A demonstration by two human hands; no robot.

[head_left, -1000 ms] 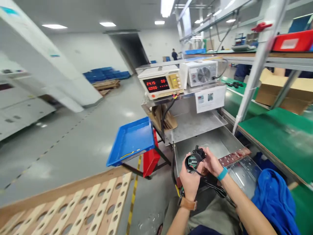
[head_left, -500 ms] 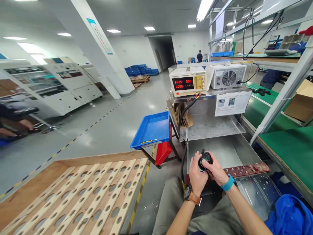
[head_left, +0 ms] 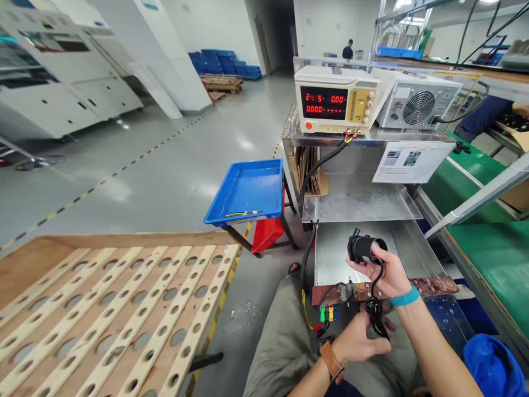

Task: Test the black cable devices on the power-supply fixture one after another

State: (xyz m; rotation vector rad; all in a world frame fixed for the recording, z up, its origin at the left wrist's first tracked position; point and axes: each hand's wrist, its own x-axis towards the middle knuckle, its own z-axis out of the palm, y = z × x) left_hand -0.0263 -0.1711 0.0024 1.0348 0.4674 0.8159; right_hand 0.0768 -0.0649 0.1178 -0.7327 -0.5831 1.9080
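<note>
My right hand is closed around a black cylindrical device that looks like a small pump, with a short spout at its far end. It is held above a metal tray. A black cable runs down from the device and is bundled in a coil. My left hand is at that coil, its fingers partly hidden behind it and its thumb alongside. Left of the hands, green, blue and yellow connectors hang below a reddish-brown strip with metal studs.
A power supply with red digits stands on the metal shelf ahead. Left of it is a blue tray on a stand, holding a yellow wire. A wooden rack with holes lies at left. Blue cloth lies at lower right.
My hands were together around the device. Now my right hand alone holds it, tilted sideways, and my left hand has moved down to the coiled cable. The view has dipped and moved closer.
</note>
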